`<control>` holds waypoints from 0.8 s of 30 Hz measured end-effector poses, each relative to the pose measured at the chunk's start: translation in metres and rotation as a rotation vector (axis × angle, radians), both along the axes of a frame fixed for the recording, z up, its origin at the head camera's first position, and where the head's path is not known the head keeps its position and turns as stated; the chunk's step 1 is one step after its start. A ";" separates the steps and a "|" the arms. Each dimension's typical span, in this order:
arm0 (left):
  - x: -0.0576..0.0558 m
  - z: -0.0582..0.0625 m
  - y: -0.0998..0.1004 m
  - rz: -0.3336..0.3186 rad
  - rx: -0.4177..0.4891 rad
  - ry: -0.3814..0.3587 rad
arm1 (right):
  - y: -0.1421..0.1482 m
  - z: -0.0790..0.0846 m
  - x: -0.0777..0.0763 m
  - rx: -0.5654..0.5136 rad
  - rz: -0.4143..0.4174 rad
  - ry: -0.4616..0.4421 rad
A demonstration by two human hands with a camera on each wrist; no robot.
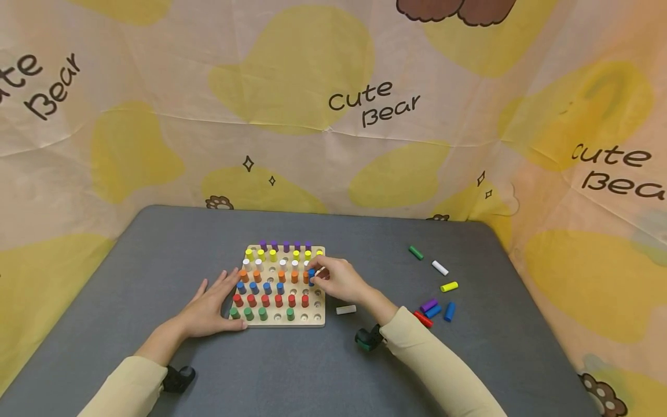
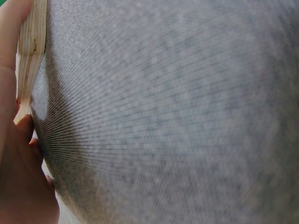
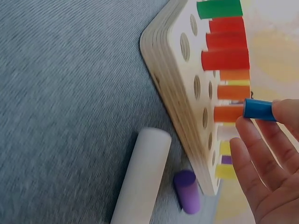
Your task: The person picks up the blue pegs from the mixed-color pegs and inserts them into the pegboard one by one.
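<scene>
A wooden pegboard (image 1: 321, 295) lies on the grey table, with rows of purple, yellow, white, orange, blue, red and green pegs standing in it. My right hand (image 1: 341, 282) pinches a blue peg (image 3: 258, 109) between thumb and fingers. It holds this peg over the board's right side, beside the orange row, apart from the holes as the right wrist view shows. Several holes there have no peg. My left hand (image 1: 211, 310) rests against the board's left edge with fingers spread and straight, its thumb at the front left corner.
A white peg (image 1: 346, 310) lies just right of the board; a purple peg (image 3: 187, 191) is near its edge. Farther right lie loose green (image 1: 416, 252), white (image 1: 440, 267), yellow (image 1: 449, 286), purple (image 1: 429, 304), blue (image 1: 450, 311) and red (image 1: 423, 319) pegs. Patterned cloth (image 1: 292, 156) hangs behind.
</scene>
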State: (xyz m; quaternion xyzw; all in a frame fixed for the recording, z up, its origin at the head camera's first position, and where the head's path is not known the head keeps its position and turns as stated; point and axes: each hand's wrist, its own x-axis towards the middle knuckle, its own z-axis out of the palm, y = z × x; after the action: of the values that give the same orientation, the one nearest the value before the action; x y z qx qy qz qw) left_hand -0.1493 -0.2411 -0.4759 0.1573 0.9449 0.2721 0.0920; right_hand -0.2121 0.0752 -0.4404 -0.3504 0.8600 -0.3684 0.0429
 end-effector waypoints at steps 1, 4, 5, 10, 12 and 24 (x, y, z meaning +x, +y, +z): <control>0.000 0.000 0.000 0.000 -0.001 0.000 | -0.002 0.000 0.001 0.009 -0.001 -0.009; 0.001 0.002 0.000 -0.001 0.005 0.006 | -0.008 0.002 0.003 0.027 0.002 -0.033; 0.001 0.002 0.000 -0.001 0.006 0.007 | -0.009 0.002 0.004 0.033 0.005 -0.041; 0.001 0.002 0.001 -0.001 0.000 0.001 | -0.016 0.001 0.006 0.053 0.027 -0.045; 0.001 0.003 0.001 -0.001 0.001 0.003 | -0.019 0.000 0.006 0.070 0.028 -0.026; 0.001 0.003 0.001 0.000 0.003 0.009 | -0.032 -0.003 0.008 0.125 0.016 0.003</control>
State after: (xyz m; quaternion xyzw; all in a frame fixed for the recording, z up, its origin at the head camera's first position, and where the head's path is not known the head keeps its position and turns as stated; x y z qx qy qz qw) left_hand -0.1484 -0.2399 -0.4732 0.1590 0.9448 0.2729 0.0875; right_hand -0.2037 0.0428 -0.4437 -0.3542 0.8787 -0.3132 0.0664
